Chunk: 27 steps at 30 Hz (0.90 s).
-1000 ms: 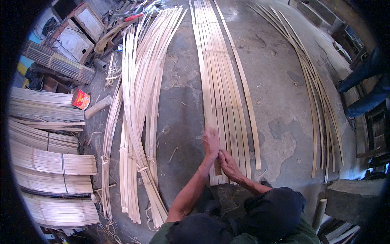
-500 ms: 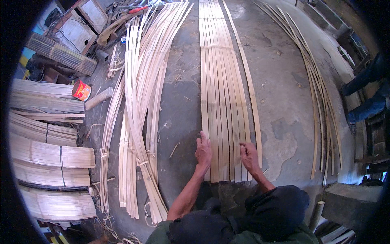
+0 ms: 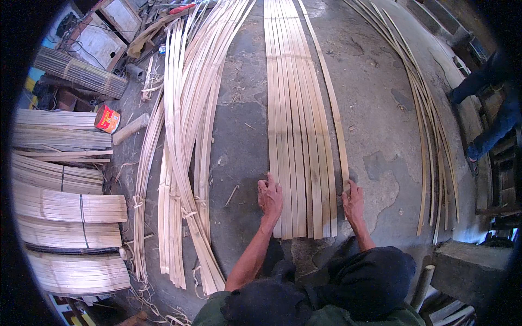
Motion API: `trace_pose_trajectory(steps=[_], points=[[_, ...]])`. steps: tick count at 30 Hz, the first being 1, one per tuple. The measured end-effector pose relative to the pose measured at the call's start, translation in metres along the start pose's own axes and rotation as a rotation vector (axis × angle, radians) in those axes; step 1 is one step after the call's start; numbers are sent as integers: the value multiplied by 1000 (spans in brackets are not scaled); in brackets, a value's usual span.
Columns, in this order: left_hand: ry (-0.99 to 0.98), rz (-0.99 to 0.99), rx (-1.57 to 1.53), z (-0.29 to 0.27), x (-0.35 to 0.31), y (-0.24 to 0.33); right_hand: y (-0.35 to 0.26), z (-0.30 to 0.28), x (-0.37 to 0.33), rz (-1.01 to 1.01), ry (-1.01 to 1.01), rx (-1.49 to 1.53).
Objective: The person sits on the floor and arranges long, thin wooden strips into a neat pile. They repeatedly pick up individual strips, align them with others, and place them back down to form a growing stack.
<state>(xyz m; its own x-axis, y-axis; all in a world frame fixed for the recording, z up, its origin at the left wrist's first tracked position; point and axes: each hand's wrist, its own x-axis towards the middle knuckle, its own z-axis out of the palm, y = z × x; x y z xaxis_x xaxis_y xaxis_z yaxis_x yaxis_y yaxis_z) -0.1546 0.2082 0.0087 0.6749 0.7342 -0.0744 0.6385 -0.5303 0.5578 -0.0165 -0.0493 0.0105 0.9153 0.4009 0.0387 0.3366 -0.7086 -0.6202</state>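
Long, pale bamboo strips [image 3: 293, 136] lie side by side in a flat panel on the floor before me. My left hand [image 3: 269, 198] rests against the panel's left edge near its close end, with the fingers partly bent and apart. Just right of the panel runs a separate bamboo strip [image 3: 332, 108], a narrow gap between them. Around that strip's near part my right hand [image 3: 353, 204] is closed, thumb and fingers on either side; the strip's end is hidden under the hand.
Left of the panel lie loose and tied strips [image 3: 187, 108] in a heap. Strip bundles [image 3: 70, 209], a red tin [image 3: 107, 119] and a wooden cylinder [image 3: 130, 129] sit further left. Thin strips [image 3: 421, 119] lie at right, near a standing person's legs [image 3: 489, 119] and a concrete block [image 3: 470, 255].
My right hand has moved right, from the panel's right edge to the separate strip. That strip's near end now lies under my hand. My left hand has barely shifted.
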Motion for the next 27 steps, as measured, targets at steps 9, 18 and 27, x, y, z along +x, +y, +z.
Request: trace_pose_trajectory(steps=[9, 18, 27], points=[[227, 81, -101, 4, 0, -4, -25, -25, 13, 214, -98, 264], [-200, 183, -747, -15, 9, 76, -97, 15, -15, 63, -104, 540], [-50, -178, -795, -20, 43, 71, -137, 40, -40, -81, -463, 605]])
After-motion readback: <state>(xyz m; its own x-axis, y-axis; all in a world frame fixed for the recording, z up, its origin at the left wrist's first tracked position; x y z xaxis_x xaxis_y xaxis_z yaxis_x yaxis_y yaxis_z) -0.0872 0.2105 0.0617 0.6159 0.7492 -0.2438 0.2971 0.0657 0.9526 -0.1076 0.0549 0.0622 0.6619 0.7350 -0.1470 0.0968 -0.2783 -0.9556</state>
